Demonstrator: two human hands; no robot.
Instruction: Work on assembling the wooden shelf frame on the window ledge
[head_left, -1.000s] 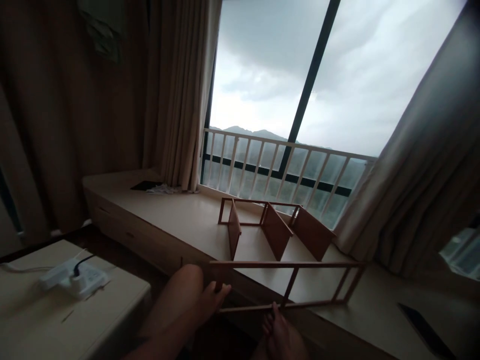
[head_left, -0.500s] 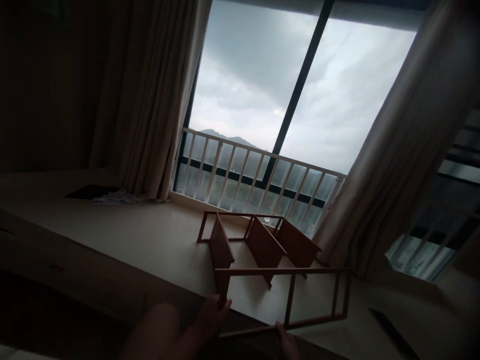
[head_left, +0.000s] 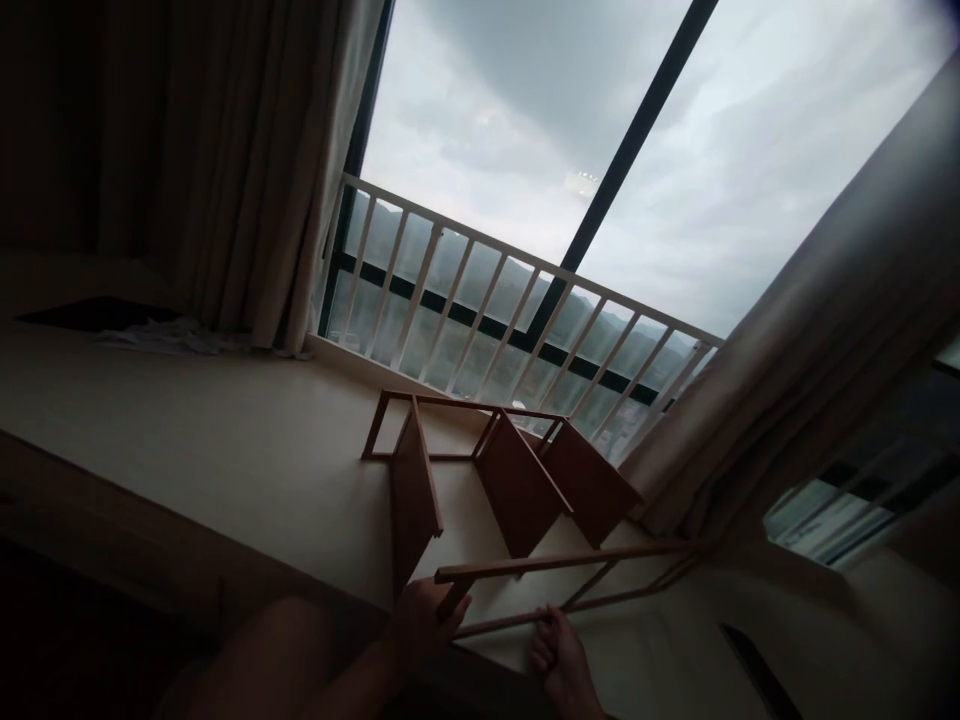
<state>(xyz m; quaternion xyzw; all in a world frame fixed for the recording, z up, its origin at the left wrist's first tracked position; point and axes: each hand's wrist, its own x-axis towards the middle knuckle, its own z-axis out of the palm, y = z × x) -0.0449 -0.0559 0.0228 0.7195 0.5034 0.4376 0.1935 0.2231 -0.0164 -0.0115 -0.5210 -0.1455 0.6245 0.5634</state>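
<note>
A brown wooden side frame (head_left: 547, 565) with thin rails is held tilted at the front of the pale ledge. My left hand (head_left: 424, 622) is closed round its near left end. Lower down, my right hand (head_left: 559, 655) grips the same frame's bottom rail. Just behind it, several flat parts form a shelf unit: three brown boards (head_left: 517, 485) stand on edge, joined at the back to a second side frame (head_left: 457, 403). The held frame is apart from the left board. Whether its far right end touches anything, I cannot tell in the dim light.
A wide window with a white railing (head_left: 480, 255) lies behind the ledge (head_left: 300, 450). Curtains hang left (head_left: 255, 180) and right (head_left: 795, 330). A dark flat item and crumpled pale material (head_left: 165, 335) lie far left; a dark strip (head_left: 754, 670) lies right.
The held side frame has tipped flatter, its near end swinging lower and away from the left board. My right hand has come up with the bottom rail. The view has shifted.
</note>
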